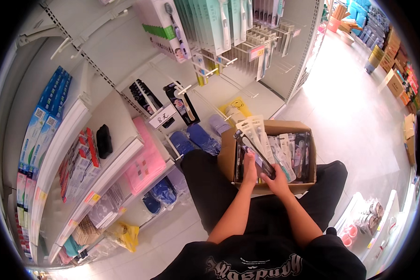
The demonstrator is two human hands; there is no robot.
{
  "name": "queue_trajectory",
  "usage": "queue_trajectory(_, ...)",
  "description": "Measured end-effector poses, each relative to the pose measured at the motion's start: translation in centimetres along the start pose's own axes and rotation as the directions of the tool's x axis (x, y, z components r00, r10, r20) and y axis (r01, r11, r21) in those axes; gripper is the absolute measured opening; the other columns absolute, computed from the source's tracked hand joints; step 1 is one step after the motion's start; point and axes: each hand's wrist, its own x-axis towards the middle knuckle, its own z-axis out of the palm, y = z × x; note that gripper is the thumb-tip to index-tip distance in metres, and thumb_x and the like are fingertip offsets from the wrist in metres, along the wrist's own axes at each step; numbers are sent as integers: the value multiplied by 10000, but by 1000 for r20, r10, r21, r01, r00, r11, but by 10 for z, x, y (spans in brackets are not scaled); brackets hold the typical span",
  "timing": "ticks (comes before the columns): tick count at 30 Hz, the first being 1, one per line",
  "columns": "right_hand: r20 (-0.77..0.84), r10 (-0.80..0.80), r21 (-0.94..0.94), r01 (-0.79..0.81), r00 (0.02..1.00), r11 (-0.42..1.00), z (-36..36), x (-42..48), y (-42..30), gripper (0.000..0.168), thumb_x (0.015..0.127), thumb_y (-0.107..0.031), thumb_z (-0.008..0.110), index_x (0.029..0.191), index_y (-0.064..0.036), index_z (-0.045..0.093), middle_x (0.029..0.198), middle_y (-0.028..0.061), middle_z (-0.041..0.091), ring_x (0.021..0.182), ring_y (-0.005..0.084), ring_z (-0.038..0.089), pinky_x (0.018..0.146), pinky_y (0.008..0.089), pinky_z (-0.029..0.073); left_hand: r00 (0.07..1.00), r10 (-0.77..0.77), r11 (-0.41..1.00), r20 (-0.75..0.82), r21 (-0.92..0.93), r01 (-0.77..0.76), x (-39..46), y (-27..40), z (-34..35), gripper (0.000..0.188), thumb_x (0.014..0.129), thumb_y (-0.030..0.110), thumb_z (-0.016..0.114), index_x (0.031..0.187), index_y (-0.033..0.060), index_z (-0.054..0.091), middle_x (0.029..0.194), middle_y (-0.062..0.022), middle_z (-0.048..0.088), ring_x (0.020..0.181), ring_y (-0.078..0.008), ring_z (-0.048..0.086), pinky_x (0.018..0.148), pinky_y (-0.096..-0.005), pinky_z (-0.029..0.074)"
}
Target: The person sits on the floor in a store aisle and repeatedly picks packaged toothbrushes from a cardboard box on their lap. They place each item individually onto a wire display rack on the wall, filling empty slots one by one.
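My left hand (250, 168) and my right hand (276, 178) meet over an open cardboard box (227, 164) between my knees. Both hold a black packaged toothbrush (258, 155), slanted, its upper end to the left. My left fingers are on its left side; my right thumb and fingers grip its lower end. Beside it, white toothbrush packs (260, 131) stick up out of the box. More dark toothbrush packs (302, 154) stand packed in the box's right side. Ahead, black toothbrush packs (182, 103) hang on shelf hooks near a handwritten price card (163, 115).
Bare hooks (210, 73) project from the back panel, below hanging green-and-white toothbrush packs (213, 24). Bagged blue slippers (204, 140) lie near my left knee. Shelves (101, 189) with toothpaste boxes (38, 129) and pink towels (143, 164) curve along the left. A low rack (378, 227) stands at right.
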Motion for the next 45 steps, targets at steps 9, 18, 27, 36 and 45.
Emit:
queue_trajectory(9, -51, -129, -53, 126, 990, 991, -2, -5, -23, 587, 688, -280, 799, 1091, 45, 524, 926, 184, 604, 842, 271, 589, 761, 354, 470, 963, -257, 815, -77, -553, 174, -3, 0, 2, 868, 870, 750, 206, 1364, 58, 382, 1331, -68, 459, 1221, -238, 413, 1054, -355, 292)
queue_trajectory(18, -178, -204, -78, 193, 963, 978, 11, -11, -23, 535, 711, -281, 775, 1047, 43, 513, 876, 184, 575, 798, 290, 565, 720, 365, 455, 939, -316, 763, -137, -625, 165, -1, 14, 7, 685, 941, 604, 310, 1303, 41, 458, 1246, -81, 525, 1108, -211, 496, 960, -334, 379)
queue_trajectory(27, -218, -409, -209, 367, 886, 907, 15, -14, -39, 515, 701, -227, 775, 1051, 33, 500, 923, 166, 526, 847, 297, 533, 743, 368, 442, 927, -117, 992, -356, 3, 127, 4, -27, -9, 260, 927, 233, 499, 1047, 26, 599, 870, -58, 647, 783, -194, 605, 703, -326, 480)
queue_trajectory(36, -302, -408, -48, 414, 862, 909, 39, 13, -136, 548, 691, -259, 799, 1057, 33, 514, 922, 177, 546, 850, 335, 547, 745, 394, 454, 960, -146, 970, -239, 158, 187, -3, -31, -10, 298, 954, 283, 462, 1015, 23, 594, 916, -74, 631, 820, -166, 592, 706, -314, 472)
queue_trajectory(45, -302, -353, 5, 372, 886, 928, 68, 43, -183, 555, 705, -286, 800, 1067, 34, 527, 864, 154, 593, 768, 248, 580, 691, 342, 467, 953, -162, 982, -257, 58, 182, -8, -24, -11, 291, 948, 277, 473, 1037, 25, 587, 941, -80, 635, 834, -179, 596, 719, -321, 474)
